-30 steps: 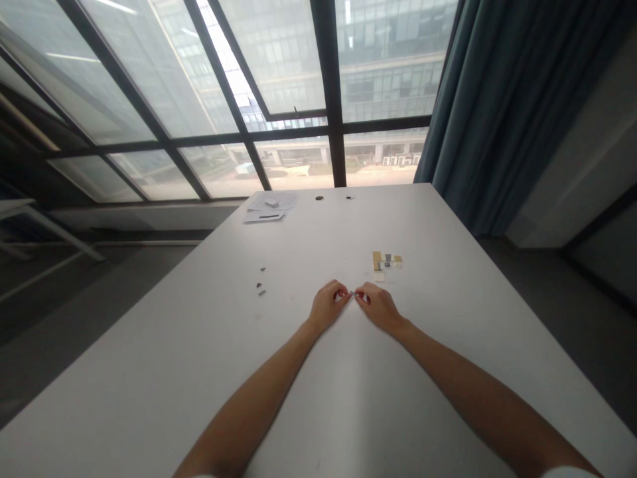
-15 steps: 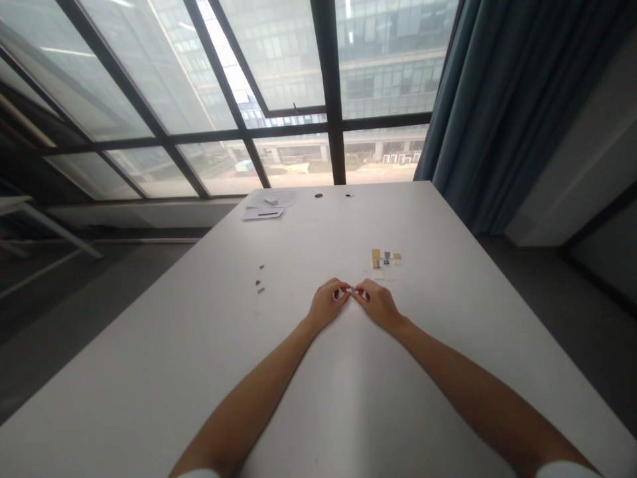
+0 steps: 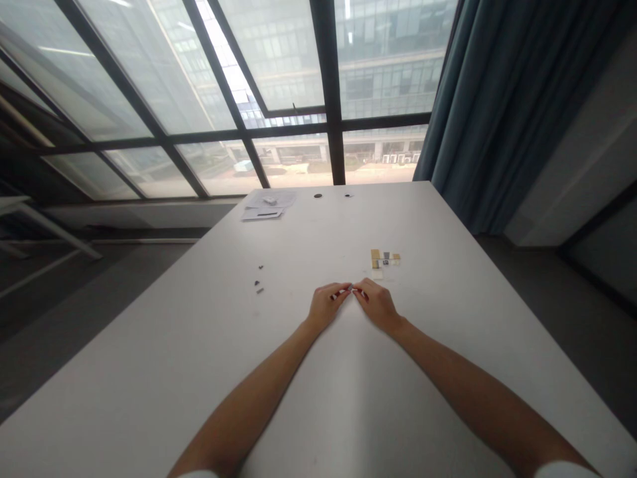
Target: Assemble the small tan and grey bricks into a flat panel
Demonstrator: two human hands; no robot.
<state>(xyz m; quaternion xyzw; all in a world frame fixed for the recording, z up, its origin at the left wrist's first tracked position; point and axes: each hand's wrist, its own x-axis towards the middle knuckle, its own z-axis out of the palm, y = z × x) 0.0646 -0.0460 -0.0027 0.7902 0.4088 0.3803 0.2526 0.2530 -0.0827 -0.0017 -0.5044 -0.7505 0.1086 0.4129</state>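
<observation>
My left hand (image 3: 327, 305) and my right hand (image 3: 377, 303) rest side by side on the white table (image 3: 318, 372), fingertips meeting in a pinch. Between the fingertips sits a tiny grey piece (image 3: 351, 287), too small to name. Both hands have their fingers closed around it. Just beyond my right hand lies a small flat assembly of tan, grey and white pieces (image 3: 384, 259). To the left of my left hand lie a few small dark loose pieces (image 3: 259, 285).
Paper sheets with a small white item (image 3: 267, 205) lie at the table's far left. Two dark round holes (image 3: 318, 196) sit near the far edge. A large window is behind the table, a dark curtain (image 3: 497, 99) at the right.
The hands stay together in the same spot; the fingers have shifted slightly around the tiny piece. The view has tilted a little.
</observation>
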